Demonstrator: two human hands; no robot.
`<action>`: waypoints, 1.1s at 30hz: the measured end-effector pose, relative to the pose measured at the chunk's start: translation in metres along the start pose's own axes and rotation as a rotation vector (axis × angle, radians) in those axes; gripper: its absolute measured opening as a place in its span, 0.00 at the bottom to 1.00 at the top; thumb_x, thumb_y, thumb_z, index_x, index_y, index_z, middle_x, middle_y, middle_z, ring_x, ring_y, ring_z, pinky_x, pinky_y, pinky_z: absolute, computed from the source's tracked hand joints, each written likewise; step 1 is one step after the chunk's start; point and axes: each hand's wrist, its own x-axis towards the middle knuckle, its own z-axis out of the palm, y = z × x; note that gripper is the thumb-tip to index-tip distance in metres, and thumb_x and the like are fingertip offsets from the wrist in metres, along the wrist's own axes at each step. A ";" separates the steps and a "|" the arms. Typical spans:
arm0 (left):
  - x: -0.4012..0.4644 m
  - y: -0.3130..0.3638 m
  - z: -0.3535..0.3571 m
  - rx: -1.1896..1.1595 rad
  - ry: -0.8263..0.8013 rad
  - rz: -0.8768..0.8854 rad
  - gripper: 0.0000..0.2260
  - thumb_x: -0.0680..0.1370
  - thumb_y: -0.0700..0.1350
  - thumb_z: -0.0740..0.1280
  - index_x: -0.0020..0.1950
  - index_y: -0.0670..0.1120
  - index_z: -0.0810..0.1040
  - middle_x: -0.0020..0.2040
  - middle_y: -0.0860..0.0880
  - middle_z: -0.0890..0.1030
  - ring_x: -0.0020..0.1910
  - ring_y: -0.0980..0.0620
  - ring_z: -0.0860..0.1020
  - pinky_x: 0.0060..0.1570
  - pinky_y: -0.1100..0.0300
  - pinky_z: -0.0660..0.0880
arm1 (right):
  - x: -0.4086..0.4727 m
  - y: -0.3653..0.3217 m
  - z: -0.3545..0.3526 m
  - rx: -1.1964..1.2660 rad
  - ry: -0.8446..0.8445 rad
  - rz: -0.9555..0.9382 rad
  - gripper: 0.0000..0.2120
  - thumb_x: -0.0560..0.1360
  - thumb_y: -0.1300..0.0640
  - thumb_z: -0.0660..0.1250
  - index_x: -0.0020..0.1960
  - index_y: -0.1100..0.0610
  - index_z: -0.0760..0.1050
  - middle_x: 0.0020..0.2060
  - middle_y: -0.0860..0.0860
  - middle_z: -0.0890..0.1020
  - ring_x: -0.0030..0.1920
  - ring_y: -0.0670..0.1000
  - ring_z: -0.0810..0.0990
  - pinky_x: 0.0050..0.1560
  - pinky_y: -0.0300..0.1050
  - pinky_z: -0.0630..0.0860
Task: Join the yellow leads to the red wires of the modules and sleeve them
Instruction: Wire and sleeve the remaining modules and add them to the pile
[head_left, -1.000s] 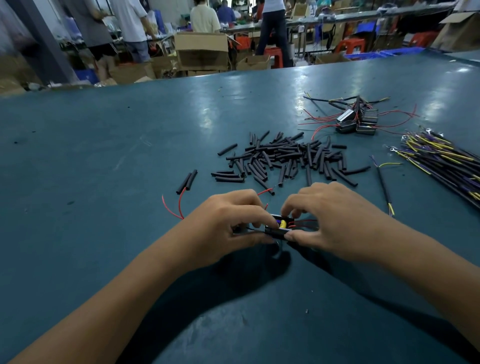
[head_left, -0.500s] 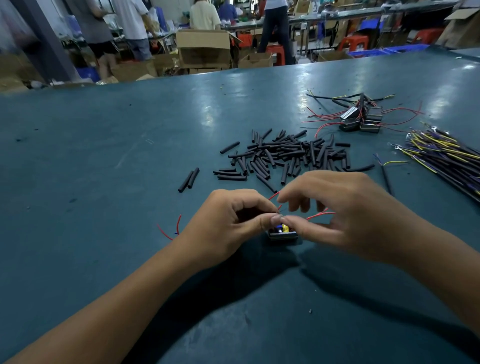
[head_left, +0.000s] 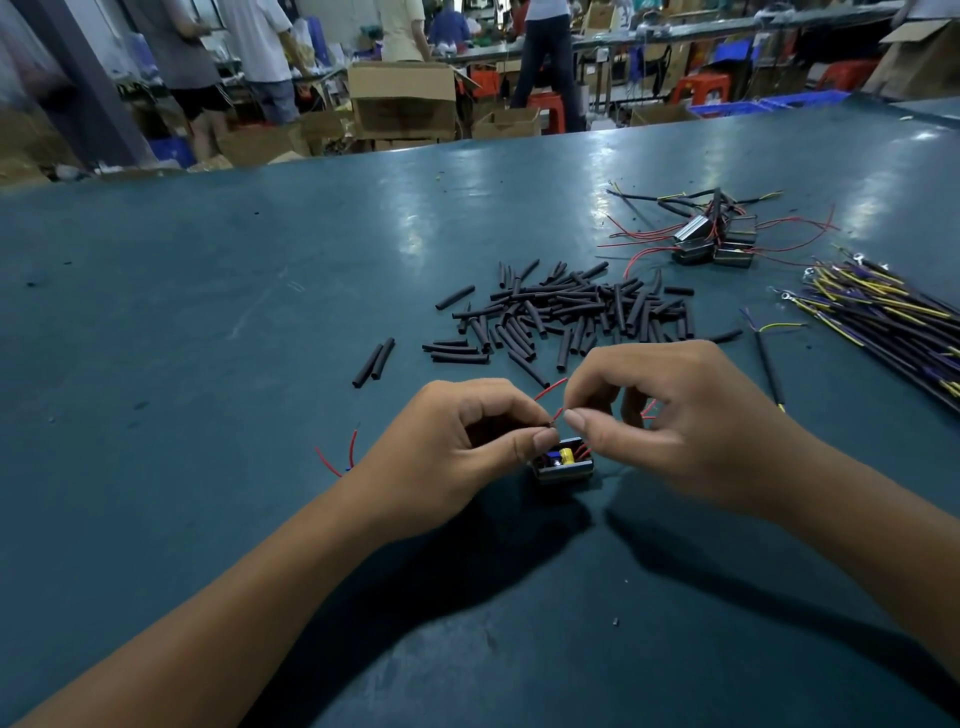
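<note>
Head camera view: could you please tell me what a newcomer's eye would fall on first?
Both hands meet at the centre: the left hand and right hand pinch a red wire above a small module. Behind them lies a heap of black sleeves.

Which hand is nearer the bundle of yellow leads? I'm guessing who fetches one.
Right. The right hand lies left of the bundle of yellow leads; the left hand is farther left.

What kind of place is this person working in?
Probably a small electronics assembly workshop: a workbench with a heap of black sleeves, bundled leads and wired modules, cardboard boxes and other workers behind.
</note>
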 end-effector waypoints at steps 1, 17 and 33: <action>0.000 0.000 0.000 -0.007 0.000 -0.002 0.02 0.78 0.46 0.71 0.47 0.49 0.83 0.37 0.60 0.79 0.36 0.63 0.75 0.40 0.71 0.69 | 0.000 0.001 0.000 0.012 0.011 0.015 0.03 0.75 0.58 0.69 0.42 0.55 0.78 0.34 0.45 0.80 0.37 0.46 0.78 0.39 0.31 0.69; 0.002 0.004 -0.002 -0.015 -0.048 -0.027 0.03 0.76 0.49 0.72 0.48 0.51 0.84 0.39 0.58 0.82 0.39 0.62 0.78 0.42 0.68 0.71 | 0.000 -0.002 0.004 0.073 -0.038 0.034 0.04 0.74 0.57 0.69 0.40 0.54 0.77 0.29 0.40 0.76 0.31 0.39 0.75 0.33 0.25 0.64; 0.003 0.008 0.002 -0.060 -0.045 -0.084 0.03 0.77 0.51 0.71 0.45 0.53 0.82 0.36 0.58 0.81 0.36 0.62 0.75 0.39 0.67 0.71 | 0.004 0.008 -0.010 -0.008 -0.079 -0.008 0.06 0.76 0.53 0.67 0.40 0.49 0.73 0.30 0.42 0.76 0.30 0.48 0.74 0.34 0.46 0.72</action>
